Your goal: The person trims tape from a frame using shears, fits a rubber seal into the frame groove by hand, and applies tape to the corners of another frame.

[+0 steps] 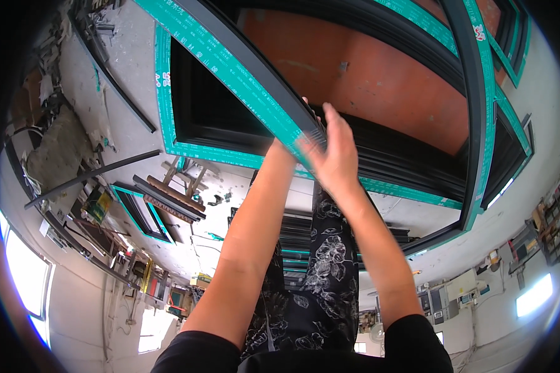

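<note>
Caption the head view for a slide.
Left hand and motion-blurred right hand at a green-and-black bar above a large matching frame.

The top [330,363] is black and shows as a strip at the lower edge. The sleeves [420,345] are short and plain black. The black trousers [302,320] carry a print of pale, line-drawn flowers and leaves. The forearms [258,214] are bare. The right hand [338,155] is ungloved, partly blurred.

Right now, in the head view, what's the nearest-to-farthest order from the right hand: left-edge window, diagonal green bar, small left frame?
1. Bar: at the right hand.
2. Small frame: lower left.
3. Window: far left edge.
</note>
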The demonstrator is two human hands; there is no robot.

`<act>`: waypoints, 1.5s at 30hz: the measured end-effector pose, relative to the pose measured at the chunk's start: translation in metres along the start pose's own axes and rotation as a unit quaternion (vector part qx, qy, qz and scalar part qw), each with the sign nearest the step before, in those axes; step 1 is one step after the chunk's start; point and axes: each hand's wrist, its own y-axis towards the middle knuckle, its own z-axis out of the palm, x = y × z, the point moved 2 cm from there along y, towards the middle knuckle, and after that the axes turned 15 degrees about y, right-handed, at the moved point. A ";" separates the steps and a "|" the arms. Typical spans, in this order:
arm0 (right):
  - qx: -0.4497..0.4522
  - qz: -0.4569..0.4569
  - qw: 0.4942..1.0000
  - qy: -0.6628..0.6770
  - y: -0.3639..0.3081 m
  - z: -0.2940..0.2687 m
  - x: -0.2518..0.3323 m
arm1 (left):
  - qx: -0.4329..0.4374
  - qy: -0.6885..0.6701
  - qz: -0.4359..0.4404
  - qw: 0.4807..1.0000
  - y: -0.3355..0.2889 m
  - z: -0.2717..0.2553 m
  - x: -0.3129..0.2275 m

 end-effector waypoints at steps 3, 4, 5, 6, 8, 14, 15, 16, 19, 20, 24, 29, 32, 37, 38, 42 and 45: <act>-0.030 -0.050 0.981 -0.186 -0.029 0.003 -0.013 | -0.291 0.056 -0.069 0.952 0.002 0.048 0.018; -0.032 -0.045 0.979 -0.195 -0.029 0.006 -0.014 | -0.384 0.085 -0.078 0.916 -0.005 0.055 0.011; -0.033 -0.040 0.978 -0.203 -0.028 0.009 -0.015 | -0.388 0.170 -0.074 0.903 -0.015 0.054 -0.004; -0.042 -0.053 0.979 -0.194 -0.028 0.010 -0.015 | -0.392 0.254 -0.071 0.881 -0.033 0.047 -0.024; -0.032 -0.044 0.979 -0.199 -0.030 0.009 -0.017 | -0.401 0.262 -0.056 0.876 -0.072 0.057 -0.061; -0.016 -0.044 0.983 -0.180 -0.028 0.002 -0.009 | -0.321 0.388 -0.092 0.859 -0.166 0.157 -0.054; 0.013 -0.016 0.990 -0.140 -0.026 -0.002 -0.004 | -0.336 0.409 -0.081 0.844 -0.164 0.176 -0.043; 0.038 0.014 0.993 -0.107 -0.025 -0.012 -0.003 | -0.346 0.413 -0.080 0.839 -0.155 0.193 -0.032; 0.042 0.046 0.997 0.037 -0.040 -0.050 0.011 | -0.357 0.422 -0.064 0.830 -0.137 0.226 -0.023; 0.052 0.054 0.994 0.081 -0.042 -0.065 0.027 | -0.350 0.444 -0.067 0.822 -0.130 0.233 -0.018; 0.074 0.158 0.966 0.189 -0.052 -0.064 0.020 | -0.298 0.435 -0.103 0.843 -0.107 0.244 0.005; -0.042 -0.004 0.999 -0.022 0.000 -0.099 -0.028 | -0.317 0.484 -0.068 0.813 -0.122 0.213 -0.026; 0.001 0.027 0.998 -0.049 0.024 -0.082 -0.088 | -0.446 0.412 -0.004 0.795 -0.130 0.133 -0.050; 0.112 0.097 0.987 0.056 0.064 -0.030 -0.129 | -0.301 0.154 -0.163 0.927 -0.035 0.055 -0.025; 0.150 0.107 0.979 0.082 0.073 -0.018 -0.122 | -0.302 0.155 -0.158 0.927 -0.023 0.021 -0.030; 0.237 0.154 0.950 0.132 0.076 0.035 -0.103 | -0.041 0.615 0.035 0.787 -0.019 -0.056 -0.078; 0.198 0.221 0.919 0.259 0.050 0.006 -0.143 | 0.038 0.700 0.042 0.712 -0.008 0.032 -0.034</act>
